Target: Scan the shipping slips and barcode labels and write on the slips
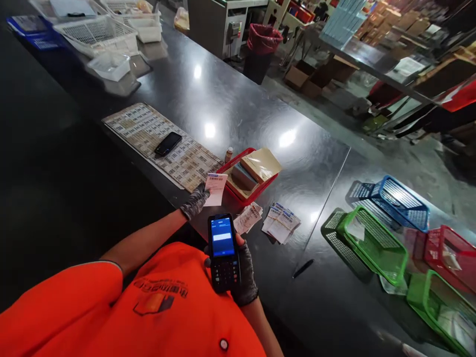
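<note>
My left hand (195, 201), in a grey glove, grips a white paper slip (215, 189) with a printed barcode, beside the red basket. In my gloved right hand (246, 272) is a black handheld scanner (224, 253), its blue screen lit and facing up, held close to my orange shirt. Just beyond the scanner lies a loose pile of slips (248, 218), and right of it a second pile of slips (281, 223). The red basket (246, 202) holds a tan block-like bundle (261, 165) and a greyish one.
A barcode sheet (137, 119) with a black phone (168, 144) on it lies at the left. A pen (303, 268), green baskets (386, 258), a blue basket (403, 203) and a pink-red basket (451, 255) are at the right. White trays (96, 34) stand at the back left.
</note>
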`<state>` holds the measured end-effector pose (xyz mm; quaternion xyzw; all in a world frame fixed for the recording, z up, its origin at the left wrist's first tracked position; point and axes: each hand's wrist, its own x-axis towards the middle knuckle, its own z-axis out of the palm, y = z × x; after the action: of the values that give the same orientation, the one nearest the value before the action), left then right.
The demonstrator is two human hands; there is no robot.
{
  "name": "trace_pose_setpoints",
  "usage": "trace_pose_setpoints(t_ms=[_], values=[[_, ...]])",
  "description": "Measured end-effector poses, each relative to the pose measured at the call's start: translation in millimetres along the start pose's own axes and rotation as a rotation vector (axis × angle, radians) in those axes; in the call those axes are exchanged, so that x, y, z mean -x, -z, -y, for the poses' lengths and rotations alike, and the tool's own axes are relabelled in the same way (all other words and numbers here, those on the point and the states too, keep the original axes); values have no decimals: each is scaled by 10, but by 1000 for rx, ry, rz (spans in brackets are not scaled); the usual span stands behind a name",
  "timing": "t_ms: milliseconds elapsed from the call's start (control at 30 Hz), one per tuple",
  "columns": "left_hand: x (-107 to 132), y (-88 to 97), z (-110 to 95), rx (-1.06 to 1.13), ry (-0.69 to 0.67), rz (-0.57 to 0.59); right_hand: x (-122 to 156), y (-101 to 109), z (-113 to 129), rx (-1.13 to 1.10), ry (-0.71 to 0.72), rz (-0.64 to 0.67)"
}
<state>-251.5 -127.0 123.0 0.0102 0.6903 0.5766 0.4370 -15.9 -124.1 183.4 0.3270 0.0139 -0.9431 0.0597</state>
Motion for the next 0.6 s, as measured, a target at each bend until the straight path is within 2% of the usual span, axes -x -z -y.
trace_pose_setpoints(t_ms=[167, 267, 333, 400, 500, 600], values=[[-34, 118, 377, -238, 79, 21, 111, 102, -38, 65, 101, -62], [-62, 271, 543, -522, 97, 28, 156, 83, -70, 101, 174, -109], [-80, 368, 604, -719, 61, 61, 150, 39, -97, 109, 231, -145], [-110, 438, 634, -877, -2, 155, 101, -29, -119, 119, 318, -188], [-197, 497, 648, -1040, -86, 376, -29, -161, -128, 163, 465, -249], [-324, 544, 654, -1151, -142, 549, -164, -292, -117, 214, 527, -280]])
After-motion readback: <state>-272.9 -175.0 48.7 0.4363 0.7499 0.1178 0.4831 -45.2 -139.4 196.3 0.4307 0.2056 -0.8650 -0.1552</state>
